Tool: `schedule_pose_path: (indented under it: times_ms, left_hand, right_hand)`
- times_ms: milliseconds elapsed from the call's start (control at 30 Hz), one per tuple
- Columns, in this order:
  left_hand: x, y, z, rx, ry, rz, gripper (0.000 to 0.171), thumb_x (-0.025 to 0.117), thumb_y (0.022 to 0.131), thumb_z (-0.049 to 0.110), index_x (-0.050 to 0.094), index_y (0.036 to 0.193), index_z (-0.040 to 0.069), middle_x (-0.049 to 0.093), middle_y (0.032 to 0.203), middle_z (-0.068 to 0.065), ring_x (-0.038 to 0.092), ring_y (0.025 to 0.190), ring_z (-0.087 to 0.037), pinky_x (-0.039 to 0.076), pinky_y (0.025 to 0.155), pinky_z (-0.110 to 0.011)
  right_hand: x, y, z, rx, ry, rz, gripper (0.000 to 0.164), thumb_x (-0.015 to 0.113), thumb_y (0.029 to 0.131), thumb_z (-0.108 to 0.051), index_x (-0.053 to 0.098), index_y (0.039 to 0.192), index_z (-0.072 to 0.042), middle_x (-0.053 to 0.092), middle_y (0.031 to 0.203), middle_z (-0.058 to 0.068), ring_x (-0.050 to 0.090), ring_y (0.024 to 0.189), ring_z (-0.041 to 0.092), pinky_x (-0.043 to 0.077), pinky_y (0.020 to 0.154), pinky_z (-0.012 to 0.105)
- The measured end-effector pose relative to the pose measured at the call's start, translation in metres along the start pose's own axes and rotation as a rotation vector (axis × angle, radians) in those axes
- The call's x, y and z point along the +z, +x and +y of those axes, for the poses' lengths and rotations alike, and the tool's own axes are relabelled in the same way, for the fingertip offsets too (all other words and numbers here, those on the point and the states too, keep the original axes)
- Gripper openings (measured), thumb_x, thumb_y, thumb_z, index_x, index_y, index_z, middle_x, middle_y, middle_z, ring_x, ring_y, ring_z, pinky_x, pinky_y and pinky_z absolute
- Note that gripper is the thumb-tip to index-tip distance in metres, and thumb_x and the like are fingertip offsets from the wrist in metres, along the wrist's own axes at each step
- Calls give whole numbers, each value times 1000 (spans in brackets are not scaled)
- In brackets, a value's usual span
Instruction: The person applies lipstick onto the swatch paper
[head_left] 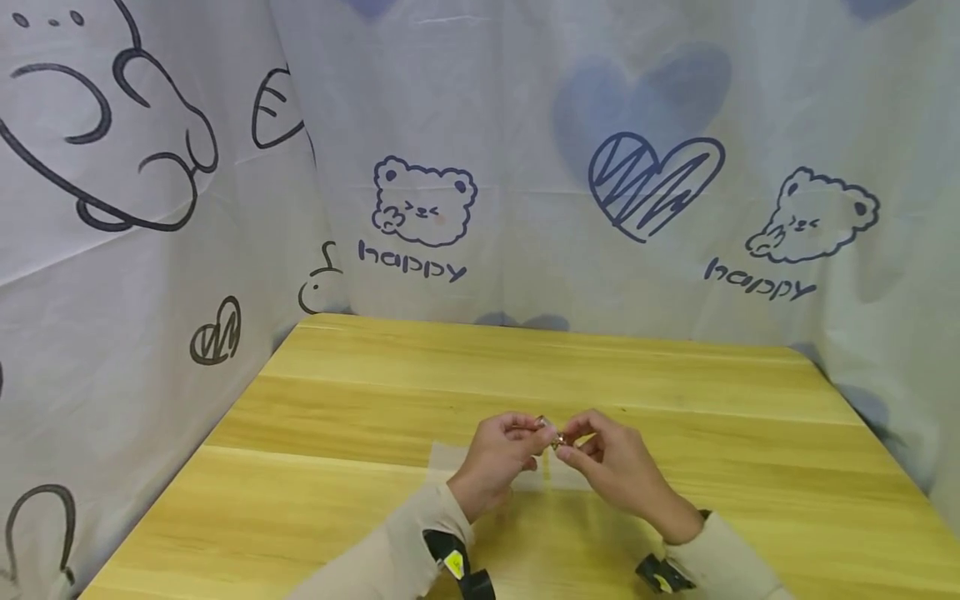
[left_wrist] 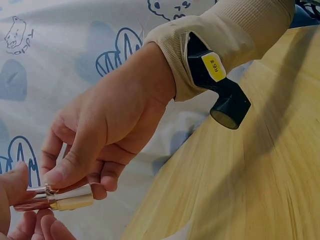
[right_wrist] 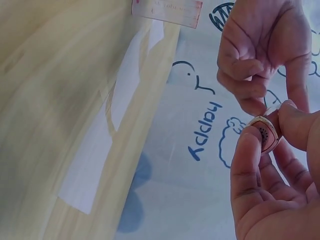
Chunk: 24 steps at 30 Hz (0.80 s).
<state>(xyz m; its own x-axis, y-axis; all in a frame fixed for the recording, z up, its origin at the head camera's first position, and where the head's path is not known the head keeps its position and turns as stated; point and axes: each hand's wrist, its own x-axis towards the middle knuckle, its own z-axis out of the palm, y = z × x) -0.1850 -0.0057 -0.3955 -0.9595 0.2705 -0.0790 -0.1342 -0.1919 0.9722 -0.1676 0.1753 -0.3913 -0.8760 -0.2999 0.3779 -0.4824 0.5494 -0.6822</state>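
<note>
My left hand (head_left: 495,462) and right hand (head_left: 626,471) meet above the middle of the table. Between them is a small shiny tube (left_wrist: 75,198), lipstick-like, silver and gold with a reddish-brown section. Fingers of the left hand pinch its reddish end in the left wrist view. Thumb and fingers of the right hand hold the metallic part. In the right wrist view the tube's end (right_wrist: 267,135) faces the camera: pink, gold-rimmed, with a dark flower-like mark. Fingertips hide much of the tube, so I cannot tell whether it is one piece or two.
White paper (head_left: 446,458) lies on the wooden table (head_left: 300,425) beneath the hands, with a yellowish strip across it. A pale card with red lettering (right_wrist: 167,12) shows in the right wrist view. Printed white cloth (head_left: 525,233) hangs behind and beside the table.
</note>
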Motion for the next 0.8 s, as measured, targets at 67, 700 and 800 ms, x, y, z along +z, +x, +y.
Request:
schedule_pose_path:
  times_ms: [67, 700, 800]
  left_hand:
    - [2, 1, 0, 3, 2, 17, 28, 73, 89, 21, 60, 103, 0, 64, 94, -7, 56, 79, -16, 47, 63, -25]
    - [4, 3, 2, -10, 38, 221, 21, 75, 87, 23, 63, 87, 7, 62, 86, -2, 54, 74, -15, 44, 62, -28]
    - [4, 4, 0, -9, 28, 228, 20, 76, 86, 23, 62, 84, 8, 61, 84, -2, 54, 73, -14, 43, 60, -26]
  right_hand:
    - [0, 1, -1, -11, -12, 17, 17, 73, 88, -13, 64, 100, -8, 66, 91, 1, 62, 69, 5, 52, 59, 24]
    - [11, 7, 4, -185, -162, 178, 30, 83, 72, -1, 66, 97, -6, 62, 81, -3, 59, 69, 7, 51, 58, 21]
    - [11, 7, 4, -208, -175, 173, 28, 82, 73, 0, 66, 96, -4, 62, 81, -3, 57, 69, 7, 50, 57, 21]
